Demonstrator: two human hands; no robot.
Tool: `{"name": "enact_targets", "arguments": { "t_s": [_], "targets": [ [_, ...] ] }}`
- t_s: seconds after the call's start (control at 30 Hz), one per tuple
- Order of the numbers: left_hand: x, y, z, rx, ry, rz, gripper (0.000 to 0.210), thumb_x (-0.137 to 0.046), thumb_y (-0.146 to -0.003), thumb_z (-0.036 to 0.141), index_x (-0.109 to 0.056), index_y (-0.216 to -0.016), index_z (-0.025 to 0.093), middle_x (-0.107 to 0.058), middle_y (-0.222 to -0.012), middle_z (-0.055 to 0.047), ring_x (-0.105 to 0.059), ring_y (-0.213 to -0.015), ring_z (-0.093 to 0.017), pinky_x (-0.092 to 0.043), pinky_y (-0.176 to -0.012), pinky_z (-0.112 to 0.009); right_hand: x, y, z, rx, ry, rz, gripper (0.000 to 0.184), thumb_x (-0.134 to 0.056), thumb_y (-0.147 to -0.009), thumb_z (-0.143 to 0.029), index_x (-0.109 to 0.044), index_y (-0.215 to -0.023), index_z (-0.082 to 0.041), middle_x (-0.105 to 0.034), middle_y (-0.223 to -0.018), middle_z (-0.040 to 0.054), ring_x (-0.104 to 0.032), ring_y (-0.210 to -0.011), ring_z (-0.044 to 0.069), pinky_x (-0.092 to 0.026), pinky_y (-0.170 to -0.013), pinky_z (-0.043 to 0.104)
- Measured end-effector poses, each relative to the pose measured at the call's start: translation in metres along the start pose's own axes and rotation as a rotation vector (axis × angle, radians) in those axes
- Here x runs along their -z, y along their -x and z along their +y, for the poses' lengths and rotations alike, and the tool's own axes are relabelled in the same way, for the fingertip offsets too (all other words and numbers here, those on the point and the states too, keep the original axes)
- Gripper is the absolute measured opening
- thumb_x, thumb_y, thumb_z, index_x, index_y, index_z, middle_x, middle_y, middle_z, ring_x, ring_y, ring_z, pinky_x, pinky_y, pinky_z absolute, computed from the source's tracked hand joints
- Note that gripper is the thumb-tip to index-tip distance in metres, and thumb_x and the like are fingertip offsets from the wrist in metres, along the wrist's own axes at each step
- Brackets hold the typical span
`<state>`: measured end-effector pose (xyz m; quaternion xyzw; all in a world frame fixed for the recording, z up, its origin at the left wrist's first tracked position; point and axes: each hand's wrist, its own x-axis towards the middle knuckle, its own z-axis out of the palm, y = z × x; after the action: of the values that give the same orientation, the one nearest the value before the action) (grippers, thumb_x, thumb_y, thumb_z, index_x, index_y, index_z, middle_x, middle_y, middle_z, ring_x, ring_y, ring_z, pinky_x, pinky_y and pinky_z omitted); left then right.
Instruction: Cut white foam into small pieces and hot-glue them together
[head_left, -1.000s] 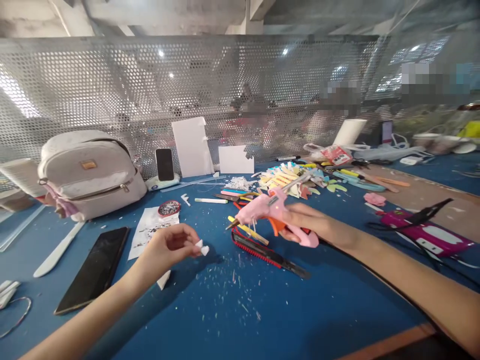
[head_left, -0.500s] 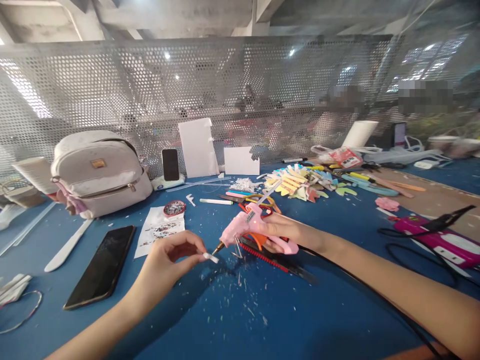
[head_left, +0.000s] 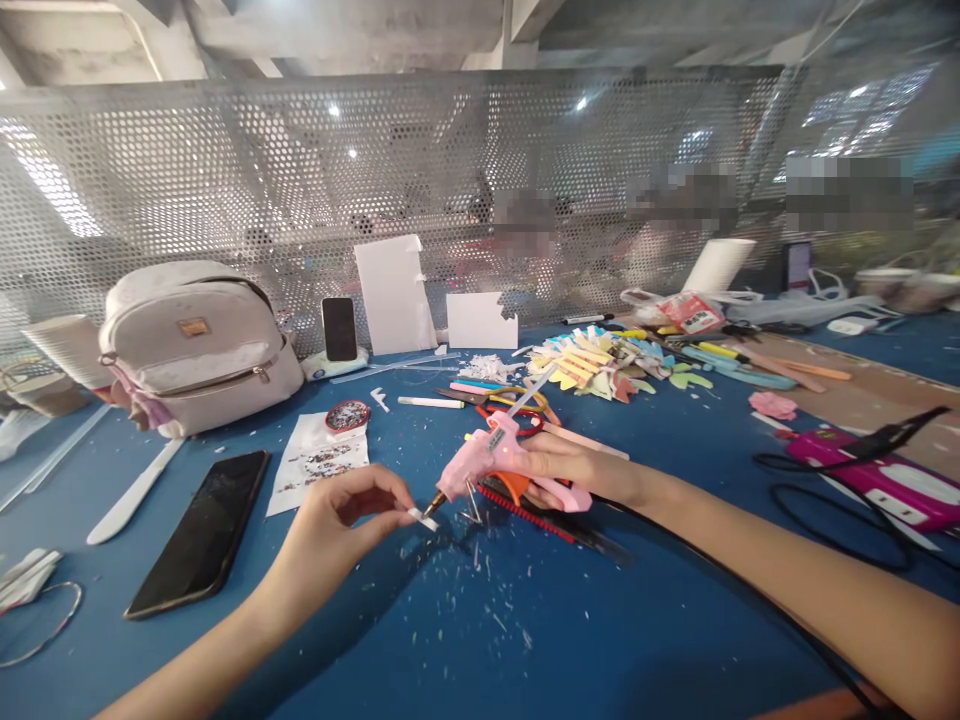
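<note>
My right hand (head_left: pixel 559 467) is wrapped round the handle of a pink hot glue gun (head_left: pixel 472 462), with a clear glue stick (head_left: pixel 532 390) poking out of its back. The gun's brass nozzle (head_left: pixel 435 502) points down and left and meets a small white piece (head_left: pixel 424 519). Thumb and fingertips of my left hand (head_left: pixel 360 510) pinch that piece at its near end; what it is made of I cannot tell. Under the gun lies a red-and-black tool (head_left: pixel 532 515), partly hidden by the gun and my hand.
A black phone (head_left: pixel 199 535) and white plastic knife (head_left: pixel 135 495) lie left. Behind my left hand are a paper sheet (head_left: pixel 300 455) with sequins and a red-rimmed dish (head_left: pixel 347 416). Coloured paper cutouts (head_left: pixel 592 360) are piled behind the gun. A magenta power strip (head_left: pixel 870 475) with black cables sits right.
The glue gun has shifted slightly left and down, its nozzle now over the middle of the white piece. My left hand stays nearly still, keeping its pinch.
</note>
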<state>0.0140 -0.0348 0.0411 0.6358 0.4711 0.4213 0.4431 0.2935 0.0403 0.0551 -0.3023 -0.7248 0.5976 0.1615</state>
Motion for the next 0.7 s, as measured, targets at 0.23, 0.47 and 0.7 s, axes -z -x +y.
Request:
{"name": "enact_targets", "arguments": {
  "t_s": [0.23,0.47,0.7],
  "targets": [
    [0.000,-0.001,-0.004,0.027,0.000,0.001,0.007,-0.074,-0.075,0.026,-0.068,-0.074,0.023,-0.068,-0.077,0.002,-0.064,-0.073,-0.011,-0.053,-0.072,-0.022,0.005,0.000,0.015,0.014,-0.137,0.008,0.052,-0.060,-0.087,-0.059,-0.052,-0.060,-0.016,-0.049,-0.044,-0.0041,-0.044,-0.042,0.008,-0.032,-0.046,0.024],
    [-0.002,0.001,-0.005,0.031,0.008,-0.006,0.008,-0.074,-0.075,0.026,-0.068,-0.076,0.021,-0.069,-0.078,0.000,-0.064,-0.075,-0.013,-0.052,-0.073,-0.024,-0.001,0.001,0.012,-0.032,-0.170,0.029,0.047,-0.063,-0.087,-0.055,-0.054,-0.067,-0.014,-0.050,-0.049,-0.0039,-0.044,-0.044,0.007,-0.032,-0.046,0.023],
    [-0.001,-0.002,-0.011,0.065,0.098,-0.006,0.009,-0.075,-0.075,0.024,-0.068,-0.075,0.019,-0.068,-0.076,0.001,-0.063,-0.073,-0.011,-0.050,-0.071,-0.020,0.004,0.003,0.022,-0.017,-0.189,0.000,0.048,-0.064,-0.086,-0.057,-0.055,-0.067,-0.014,-0.050,-0.047,-0.0042,-0.044,-0.042,0.007,-0.032,-0.044,0.023]
  ]
}}
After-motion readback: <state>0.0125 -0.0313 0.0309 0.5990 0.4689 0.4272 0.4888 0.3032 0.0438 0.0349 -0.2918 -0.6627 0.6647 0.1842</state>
